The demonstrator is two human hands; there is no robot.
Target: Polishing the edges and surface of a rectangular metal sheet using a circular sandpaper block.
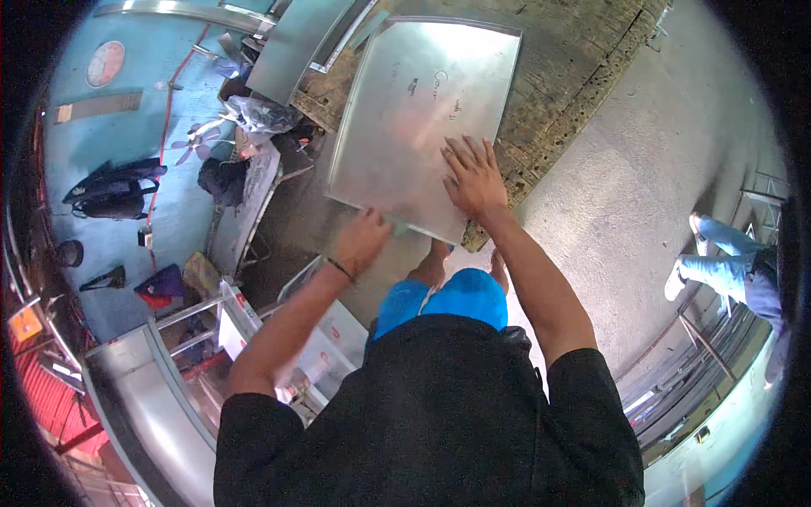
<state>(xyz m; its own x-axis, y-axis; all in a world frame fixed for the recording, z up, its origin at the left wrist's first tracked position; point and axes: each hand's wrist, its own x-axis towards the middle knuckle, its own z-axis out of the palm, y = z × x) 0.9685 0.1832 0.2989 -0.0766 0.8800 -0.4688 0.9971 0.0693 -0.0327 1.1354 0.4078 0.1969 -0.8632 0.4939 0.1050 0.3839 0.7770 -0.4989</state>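
A shiny sheet-metal panel point(397, 135) with a folded rim and handwritten marks lies on a worn wooden workbench point(549, 101), its near end jutting out past the wood. My right hand point(477, 182) rests flat on the panel's near right part, fingers spread. At the near left edge, my left hand point(363, 241) is closed with its fingers curled, slightly blurred. A small pale green piece point(400, 227) shows beside its fingertips along the edge. What those fingers grip is hidden.
More metal sheets point(296, 51) lie at the bench's far left. A cluttered side table point(253, 194) and a metal frame point(169, 372) stand to the left. Another person's legs point(718, 258) show at the right, near long metal bars point(688, 389) on the floor.
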